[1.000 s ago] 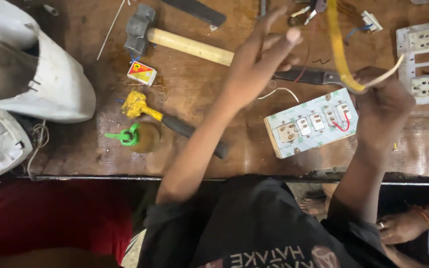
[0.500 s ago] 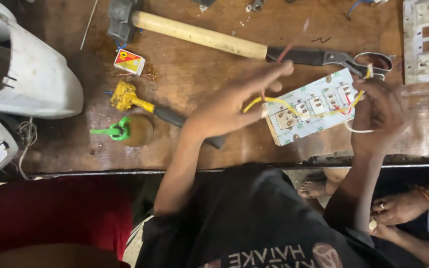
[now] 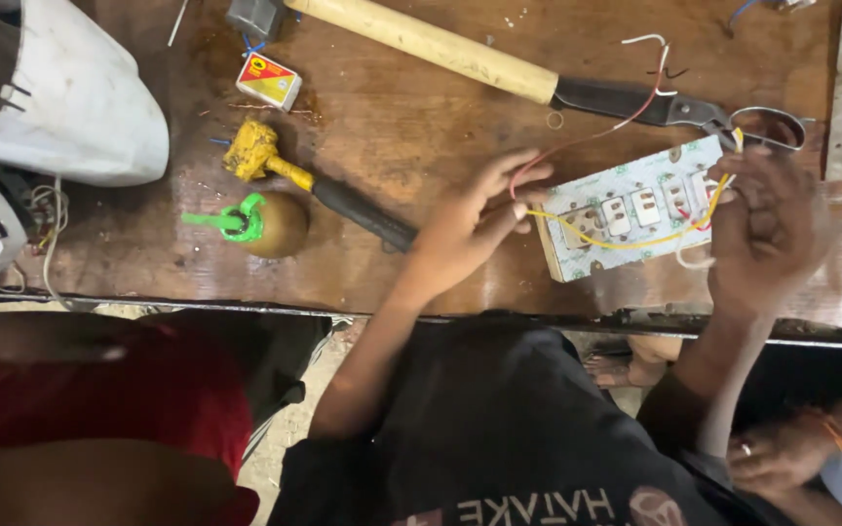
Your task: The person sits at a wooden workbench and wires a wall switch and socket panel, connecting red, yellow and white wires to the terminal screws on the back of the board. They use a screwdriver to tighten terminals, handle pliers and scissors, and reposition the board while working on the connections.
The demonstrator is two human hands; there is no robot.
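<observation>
Pinching the thin yellow insulated wire (image 3: 626, 242) near its left end, my left hand (image 3: 460, 226) has thumb and fingertips closed on it just off the left edge of the white rectangular plastic switch-and-socket board (image 3: 604, 185). A thinner red wire (image 3: 587, 141) runs up from the same spot. The yellow wire sags across the face of the board towards my right hand (image 3: 767, 229), which is curled over the board's right end. That hand is blurred, so I cannot tell whether its fingers are clamped on the wire, on the board, or on both.

The board lies flat near the front edge of the worn brown wooden bench (image 3: 421, 136), tilted a little.

I judge the wire light and limp, with a slick sheath. It wants a firm pinch close to the end, since a hold further along would let the end flop. The board looks light and stiff, easy to shove, so it is best steadied by its edges, clear of the switches.

Beyond the board lie a hammer with a pale wooden handle (image 3: 440, 44) and dark metal snips (image 3: 674, 105). To the left lies a yellow-headed tool with a black grip (image 3: 285, 170).
</observation>
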